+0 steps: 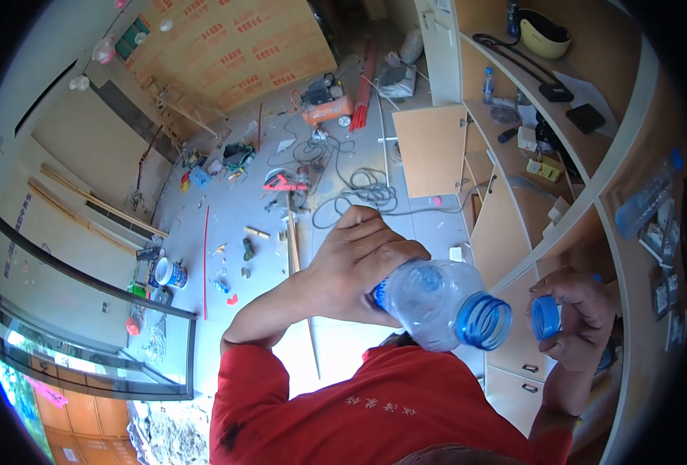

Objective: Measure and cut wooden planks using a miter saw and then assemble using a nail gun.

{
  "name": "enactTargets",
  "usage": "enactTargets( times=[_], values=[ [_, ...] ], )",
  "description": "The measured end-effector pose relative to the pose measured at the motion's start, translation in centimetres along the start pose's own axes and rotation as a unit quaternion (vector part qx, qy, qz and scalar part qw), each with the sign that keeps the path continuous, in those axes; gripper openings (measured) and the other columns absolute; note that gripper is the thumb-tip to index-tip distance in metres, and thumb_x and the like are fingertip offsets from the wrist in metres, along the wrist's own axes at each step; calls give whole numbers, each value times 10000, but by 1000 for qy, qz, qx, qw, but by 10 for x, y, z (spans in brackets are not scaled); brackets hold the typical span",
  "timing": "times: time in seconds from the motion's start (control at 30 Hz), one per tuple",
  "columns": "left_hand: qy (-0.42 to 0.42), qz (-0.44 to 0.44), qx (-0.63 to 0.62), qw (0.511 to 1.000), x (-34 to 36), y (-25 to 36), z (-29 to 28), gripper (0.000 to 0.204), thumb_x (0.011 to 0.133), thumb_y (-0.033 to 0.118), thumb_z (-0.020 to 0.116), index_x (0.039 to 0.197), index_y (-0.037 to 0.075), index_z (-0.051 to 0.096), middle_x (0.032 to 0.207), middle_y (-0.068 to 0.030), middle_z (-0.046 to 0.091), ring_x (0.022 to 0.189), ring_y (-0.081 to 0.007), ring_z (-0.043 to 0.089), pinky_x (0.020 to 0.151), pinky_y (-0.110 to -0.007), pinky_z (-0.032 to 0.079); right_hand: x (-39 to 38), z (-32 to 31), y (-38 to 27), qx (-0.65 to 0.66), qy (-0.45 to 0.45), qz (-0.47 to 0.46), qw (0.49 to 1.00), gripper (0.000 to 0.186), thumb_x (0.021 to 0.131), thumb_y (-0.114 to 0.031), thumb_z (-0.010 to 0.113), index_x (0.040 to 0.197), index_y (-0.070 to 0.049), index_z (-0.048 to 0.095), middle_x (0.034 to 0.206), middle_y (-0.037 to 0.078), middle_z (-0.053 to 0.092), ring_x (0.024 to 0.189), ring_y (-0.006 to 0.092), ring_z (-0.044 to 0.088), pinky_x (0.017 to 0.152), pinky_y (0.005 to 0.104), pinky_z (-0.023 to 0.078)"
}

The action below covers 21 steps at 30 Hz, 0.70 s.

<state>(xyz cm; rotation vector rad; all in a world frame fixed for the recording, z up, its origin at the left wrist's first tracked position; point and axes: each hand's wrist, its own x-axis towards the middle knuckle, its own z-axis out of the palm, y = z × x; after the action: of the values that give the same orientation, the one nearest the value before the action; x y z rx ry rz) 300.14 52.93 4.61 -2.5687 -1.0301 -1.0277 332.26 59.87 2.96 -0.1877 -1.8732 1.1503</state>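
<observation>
A clear plastic bottle [434,302] is gripped around its body by my left hand [361,263], in front of my chest. It lies tilted, with its uncapped blue neck pointing right and slightly down. To the right of the mouth, my right hand [584,318] pinches a round blue bottle cap [546,318] between thumb and fingers. A small gap separates cap and neck. I cannot tell whether any liquid is in the bottle. My red shirt [390,411] shows below both hands.
To my right stands a wooden cabinet [436,151] with open doors and shelves holding a yellow helmet [545,35] and another bottle [488,85]. On the floor are an orange compressor [328,111], coiled hose [367,190] and a bucket [171,273]. A dark-framed glass panel [88,302] is at left.
</observation>
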Motion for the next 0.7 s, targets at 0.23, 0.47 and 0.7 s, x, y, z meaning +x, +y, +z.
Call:
enactTargets(
  times=[0.23, 0.47, 0.7],
  values=[
    [-55, -103, -69, 991, -46, -17, 53, 669, 557, 378, 886, 1079, 68, 606, 860, -69, 661, 783, -230, 652, 839, -377, 409, 1, 21, 41, -126, -77, 64, 987, 448, 825, -328, 755, 1151, -58, 609, 905, 100, 664, 735, 163, 658, 620, 262, 521],
    [-81, -123, -102, 984, -70, -31, 68, 611, 579, 343, 875, 1064, 63, 631, 850, -80, 665, 753, -232, 645, 814, -352, 430, 18, 33, 49, -214, -96, 82, 969, 425, 825, -272, 731, 1192, -98, 608, 998, 139, 652, 838, 216, 668, 694, 354, 561],
    [-353, -159, -456, 801, -79, -51, 82, 555, 620, 296, 853, 1033, -5, 635, 928, -162, 693, 801, -292, 668, 727, -373, 516, 35, 36, 50, -253, -279, -33, 926, 544, 721, -141, 841, 1223, -167, 633, 1059, 122, 636, 925, 250, 658, 746, 363, 569]
  ],
)
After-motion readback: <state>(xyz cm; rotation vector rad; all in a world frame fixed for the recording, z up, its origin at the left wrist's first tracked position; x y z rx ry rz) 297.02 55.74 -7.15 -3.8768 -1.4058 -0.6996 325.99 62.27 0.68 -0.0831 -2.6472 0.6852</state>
